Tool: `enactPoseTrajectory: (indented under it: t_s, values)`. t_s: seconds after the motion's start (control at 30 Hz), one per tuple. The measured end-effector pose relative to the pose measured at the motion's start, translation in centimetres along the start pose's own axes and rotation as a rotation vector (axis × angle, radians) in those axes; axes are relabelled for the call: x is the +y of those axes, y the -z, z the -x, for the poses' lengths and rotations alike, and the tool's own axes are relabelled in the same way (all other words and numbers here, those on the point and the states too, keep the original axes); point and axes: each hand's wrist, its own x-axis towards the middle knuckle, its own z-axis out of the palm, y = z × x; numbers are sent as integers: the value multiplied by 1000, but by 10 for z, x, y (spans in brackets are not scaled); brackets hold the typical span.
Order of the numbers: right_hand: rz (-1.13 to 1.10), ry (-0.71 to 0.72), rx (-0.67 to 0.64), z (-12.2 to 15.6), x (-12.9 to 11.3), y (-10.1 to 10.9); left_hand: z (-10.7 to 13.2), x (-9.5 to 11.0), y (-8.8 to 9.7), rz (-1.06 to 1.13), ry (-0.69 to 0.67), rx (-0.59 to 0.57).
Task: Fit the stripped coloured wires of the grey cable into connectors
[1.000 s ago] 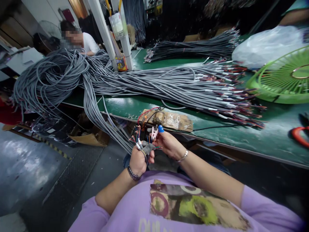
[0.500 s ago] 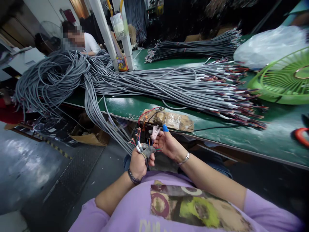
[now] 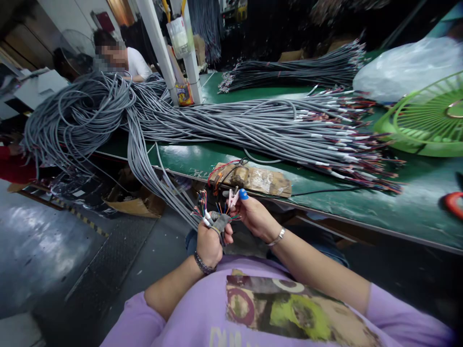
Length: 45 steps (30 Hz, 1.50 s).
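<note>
My left hand (image 3: 210,245) is closed around a bunch of grey cables (image 3: 170,195), whose stripped ends with thin coloured wires (image 3: 203,202) fan out above the fist. Grey cloth-like covering (image 3: 221,221) wraps its thumb or forefinger. Just right of it, my right hand (image 3: 253,217) pinches a small pale pink clip (image 3: 233,198) close to the coloured wire tips. A blue finger cover (image 3: 243,194) sits on one of its digits. Whether the clip touches a wire is too small to tell. Behind the hands, a worn wooden block (image 3: 265,180) lies at the bench edge with red and black leads.
A long heap of grey cables (image 3: 231,120) stretches over the green bench (image 3: 181,156). Darker cables (image 3: 289,74), a plastic bag (image 3: 408,67) and a green fan (image 3: 423,115) are behind and right. An orange-red handle (image 3: 454,205) lies far right. Another person (image 3: 137,65) sits at back left.
My right hand has turned slightly, and the pink clip now stands more upright beside the wires. The left hand keeps its hold on the cables, almost in the same place.
</note>
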Motion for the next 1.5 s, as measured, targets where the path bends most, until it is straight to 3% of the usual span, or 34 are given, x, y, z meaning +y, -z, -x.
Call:
enactPoseTrajectory:
  t_s: [0.1, 0.2, 0.37, 0.57, 0.77, 1.17, 1.5]
  values:
    - [-163, -120, -18, -3, -3, -4, -1, -2, -1, -10, 5, 3]
    - [-236, -131, 28, -6, -3, -7, -2, -3, -2, -27, 20, 11]
    - [-263, -139, 45, -5, -1, -6, -3, -5, -1, -44, 32, 18]
    - [-258, -232, -35, 0, -8, -1, 4, 0, 4, -23, 5, 2]
    - [-218, -184, -66, 1, -10, -1, 3, 3, 5, 22, -36, 49]
    - [-271, -146, -25, -4, -4, -5, -5, -5, -5, -13, 21, 61]
    - [-253, -216, -45, 2, -2, 2, 1, -6, 5, -50, -6, 46]
